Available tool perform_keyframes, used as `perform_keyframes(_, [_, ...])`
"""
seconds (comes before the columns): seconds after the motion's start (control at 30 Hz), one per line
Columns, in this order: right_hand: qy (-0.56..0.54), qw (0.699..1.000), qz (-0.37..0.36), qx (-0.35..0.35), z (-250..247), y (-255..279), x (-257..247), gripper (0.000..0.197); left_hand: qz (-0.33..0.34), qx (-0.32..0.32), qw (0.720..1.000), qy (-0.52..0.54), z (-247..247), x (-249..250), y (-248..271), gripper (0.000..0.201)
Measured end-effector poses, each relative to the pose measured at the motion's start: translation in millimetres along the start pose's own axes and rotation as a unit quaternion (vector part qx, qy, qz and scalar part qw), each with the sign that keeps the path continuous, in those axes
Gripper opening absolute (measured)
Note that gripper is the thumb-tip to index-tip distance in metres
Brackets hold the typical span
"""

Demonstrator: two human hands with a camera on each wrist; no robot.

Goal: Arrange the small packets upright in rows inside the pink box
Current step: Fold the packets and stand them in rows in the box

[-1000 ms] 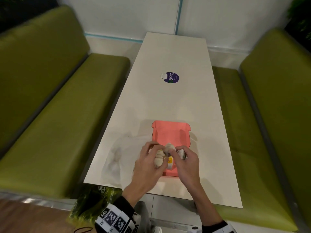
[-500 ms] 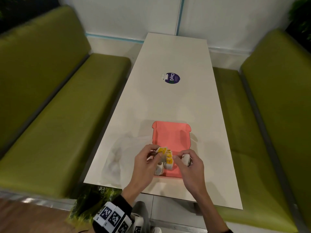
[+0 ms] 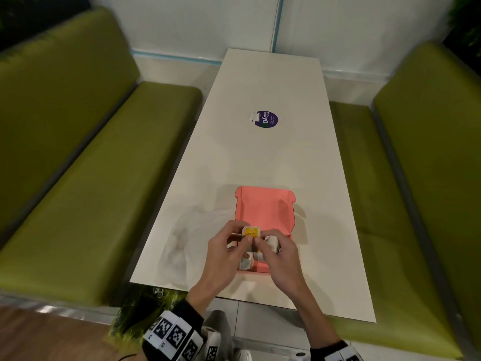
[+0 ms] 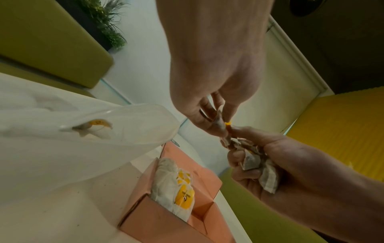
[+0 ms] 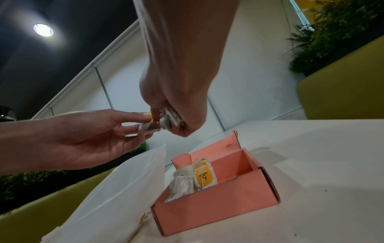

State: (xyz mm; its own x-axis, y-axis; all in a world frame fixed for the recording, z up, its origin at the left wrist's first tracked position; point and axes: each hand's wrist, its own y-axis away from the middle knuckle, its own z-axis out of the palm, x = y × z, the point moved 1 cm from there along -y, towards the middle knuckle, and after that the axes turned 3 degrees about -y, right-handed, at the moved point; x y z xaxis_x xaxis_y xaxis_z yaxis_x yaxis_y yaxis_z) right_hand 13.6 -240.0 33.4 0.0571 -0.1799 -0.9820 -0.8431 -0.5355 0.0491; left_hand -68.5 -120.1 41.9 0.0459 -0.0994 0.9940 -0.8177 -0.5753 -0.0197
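Green benches flank the long white table (image 3: pixel 273 157) I am working at, and both of my hands meet above the near end of it. My left hand (image 3: pixel 229 252) pinches a single packet (image 3: pixel 251 231), yellow label up, between thumb and fingertips; my right hand (image 3: pixel 279 252) is curled round a small bunch of packets (image 4: pixel 256 162) and its thumb and forefinger touch the same single one, so I judge I am peeling it off the bunch. Directly below the hands sits the pink box (image 3: pixel 263 207), lid flap thrown back toward twelve o'clock. A few packets (image 5: pixel 194 178) already stand in it against the wall at nine o'clock, labels facing three o'clock; the rest of the floor shows bare. At nine o'clock of the box lies a clear plastic bag (image 3: pixel 182 243) with at least one more packet (image 4: pixel 96 125) inside. To do this step well, I would take the single packet wholly into the left hand, keep it on edge with the label turned the same way as its neighbours, and lower it tight beside the last one standing. These are soft and will likely slump, so I would steady the row with a finger before letting go.
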Motion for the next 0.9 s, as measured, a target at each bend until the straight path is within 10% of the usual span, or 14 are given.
perform_keyframes(0.9, [-0.125,0.985,0.054,-0.104,-1,22,-10,0.017,0.060,0.021,0.995,-0.081,1,-7,-4,0.022])
